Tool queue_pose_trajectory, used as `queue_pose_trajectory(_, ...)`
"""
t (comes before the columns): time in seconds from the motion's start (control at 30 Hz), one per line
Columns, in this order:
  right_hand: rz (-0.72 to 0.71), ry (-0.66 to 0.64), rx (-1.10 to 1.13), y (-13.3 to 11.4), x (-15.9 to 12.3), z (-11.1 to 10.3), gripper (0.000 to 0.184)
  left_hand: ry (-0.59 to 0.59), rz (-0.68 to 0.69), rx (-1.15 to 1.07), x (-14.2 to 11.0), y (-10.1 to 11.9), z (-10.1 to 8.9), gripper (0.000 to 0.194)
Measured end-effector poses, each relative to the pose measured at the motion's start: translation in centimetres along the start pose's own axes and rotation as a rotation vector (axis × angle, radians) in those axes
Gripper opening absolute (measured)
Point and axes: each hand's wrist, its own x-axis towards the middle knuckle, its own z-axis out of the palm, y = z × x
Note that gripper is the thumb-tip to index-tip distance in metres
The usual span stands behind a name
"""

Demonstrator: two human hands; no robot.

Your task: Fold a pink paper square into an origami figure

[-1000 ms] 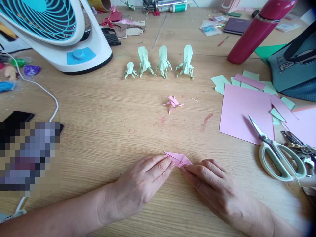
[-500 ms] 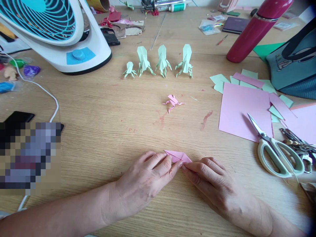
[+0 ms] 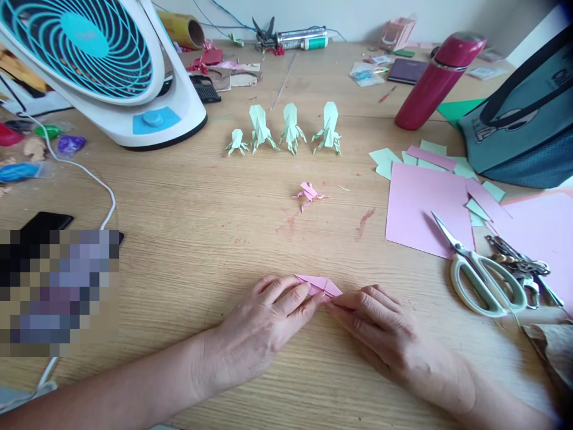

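A small folded piece of pink paper [image 3: 319, 283] lies at the near middle of the table, its creases showing on top. My left hand [image 3: 271, 319] presses its left part and near edge with closed fingers. The fingertips of my right hand [image 3: 382, 331] pinch its near right corner, close beside my left thumb. The paper's lower edge is partly hidden by both hands. Beyond it sits a small pink origami frog [image 3: 308, 193]. Farther back stands a row of several pale green origami figures [image 3: 290, 126], the leftmost one smaller.
White-handled scissors [image 3: 477, 272] rest partly on a pink paper sheet [image 3: 418, 203] at right, near keys [image 3: 521, 266]. Behind are a red flask [image 3: 439, 83] and a blue-green bag [image 3: 528, 119]. A fan [image 3: 165, 119] stands back left; a white cable [image 3: 89, 173] runs below it.
The camera view has tilted up and shifted slightly right, showing more of the table's back. My hands stay on the pink paper, and its near edge looks slightly more folded over.
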Motion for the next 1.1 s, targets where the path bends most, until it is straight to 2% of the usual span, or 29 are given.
queue_pose_trajectory(0.17, 0.263, 0.112, 0.129, 0.3, -0.1, -0.3, 0.028, -0.002, 0.086, 0.037, 0.2, -1.0, 0.0, 0.049)
queue_pose_trajectory(0.23, 0.305, 0.127, 0.151, 0.4, 0.1, -0.3, 0.030, 0.009, 0.100, 0.057, 0.5, -1.5, -0.1, 0.046)
queue_pose_trajectory(0.43, 0.253, 0.106, 0.181, 0.5, 0.4, -0.5, 0.028, -0.018, 0.139, -0.007, 1.8, -2.9, -0.2, 0.048)
queue_pose_trajectory(0.63, 0.231, 0.093, 0.217, 0.5, 0.5, -0.6, 0.032, 0.128, 0.118, -0.188, 3.1, -3.3, 0.2, 0.031)
queue_pose_trajectory(0.77, 0.230, 0.106, 0.215, 0.7, 0.5, -0.4, 0.031, 0.136, 0.113, -0.227, 3.9, -2.9, 0.1, 0.024)
queue_pose_trajectory(1.1, 0.163, 0.123, 0.176, 1.0, 0.3, -0.2, 0.036, 0.150, 0.212, -0.501, 5.4, -2.9, 0.6, 0.033)
